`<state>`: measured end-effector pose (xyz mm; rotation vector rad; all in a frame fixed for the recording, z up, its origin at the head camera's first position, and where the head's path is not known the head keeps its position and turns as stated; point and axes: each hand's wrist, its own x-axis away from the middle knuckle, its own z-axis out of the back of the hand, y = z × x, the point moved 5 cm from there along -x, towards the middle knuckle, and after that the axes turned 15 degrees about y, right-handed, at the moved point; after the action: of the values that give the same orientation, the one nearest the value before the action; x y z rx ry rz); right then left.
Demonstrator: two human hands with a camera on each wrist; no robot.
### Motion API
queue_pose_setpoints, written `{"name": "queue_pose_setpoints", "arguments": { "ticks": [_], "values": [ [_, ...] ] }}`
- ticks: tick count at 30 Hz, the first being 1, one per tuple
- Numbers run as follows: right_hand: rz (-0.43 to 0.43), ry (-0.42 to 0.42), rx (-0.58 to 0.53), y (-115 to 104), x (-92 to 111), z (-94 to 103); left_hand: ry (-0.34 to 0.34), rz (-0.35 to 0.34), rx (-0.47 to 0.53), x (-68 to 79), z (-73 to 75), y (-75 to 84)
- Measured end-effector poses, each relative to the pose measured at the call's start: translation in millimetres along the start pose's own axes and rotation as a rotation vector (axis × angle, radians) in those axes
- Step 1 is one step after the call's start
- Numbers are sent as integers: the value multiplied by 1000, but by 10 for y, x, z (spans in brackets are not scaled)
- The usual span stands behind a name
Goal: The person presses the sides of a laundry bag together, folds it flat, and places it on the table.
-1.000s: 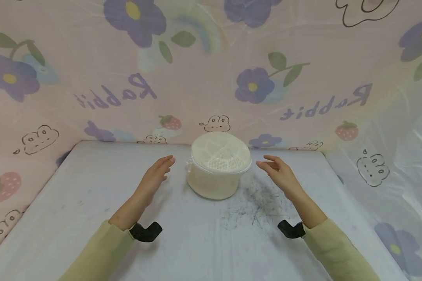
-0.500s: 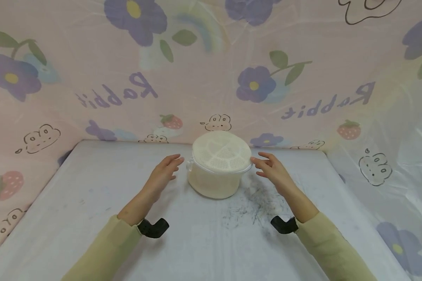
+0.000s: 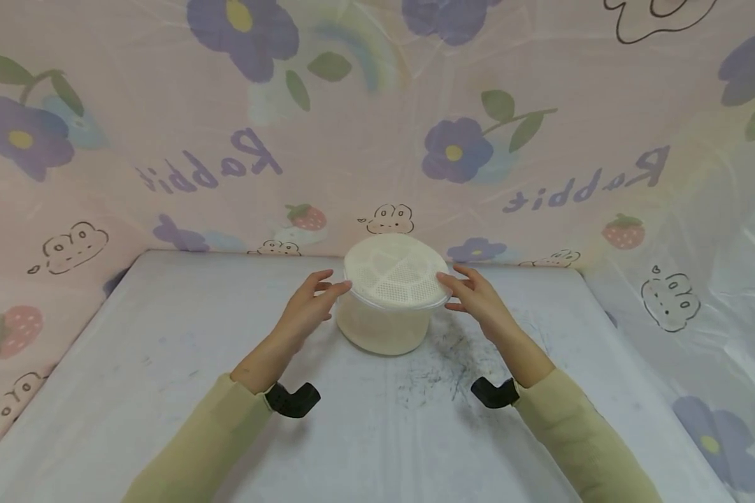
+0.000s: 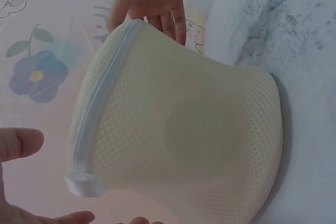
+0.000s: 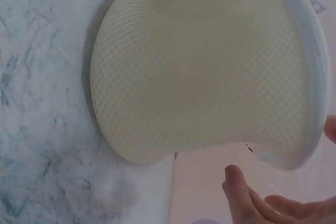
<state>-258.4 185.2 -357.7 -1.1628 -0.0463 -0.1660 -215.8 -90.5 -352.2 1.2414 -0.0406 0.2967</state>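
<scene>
A cream mesh laundry bag (image 3: 384, 328) stands upright on the white table, its round flat top (image 3: 393, 269) of finer mesh panels facing up. A pale zipper (image 4: 105, 98) runs round the upper rim, ending in a white tab (image 4: 86, 184) on the left side. My left hand (image 3: 305, 307) is beside the rim, thumb and fingers spread, with a gap to the bag in the left wrist view. On the opposite side, my right hand (image 3: 481, 300) has its thumb at the top's edge. Its relaxed fingers stay lower, beside the bag's wall.
Dark scuff marks (image 3: 456, 363) spread over the table (image 3: 182, 349) to the right of the bag. A pink printed sheet (image 3: 352, 140) hangs behind and along both sides. Black wrist mounts (image 3: 294, 399) project inward from both sleeves.
Both hands have moved inward from either side toward the bag. The right thumb has come over the top's edge, and the left thumb has reached the rim's side. The bag stays in place.
</scene>
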Motion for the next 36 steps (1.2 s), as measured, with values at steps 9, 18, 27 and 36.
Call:
{"name": "queue_pose_setpoints", "arguments": {
  "ticks": [9, 18, 27, 36],
  "values": [
    [-22, -14, 12, -66, -51, -34, -1, 2, 4, -56, -79, 46],
    [-17, -16, 25, -77, -106, -69, -27, -1, 8, -118, -149, 35],
    [-16, -30, 47, -72, -58, -96, -42, -1, 8, -77, -226, 55],
    [11, -66, 13, -54, -11, -138, -52, 1, -21, -51, -253, 42]
  ]
}}
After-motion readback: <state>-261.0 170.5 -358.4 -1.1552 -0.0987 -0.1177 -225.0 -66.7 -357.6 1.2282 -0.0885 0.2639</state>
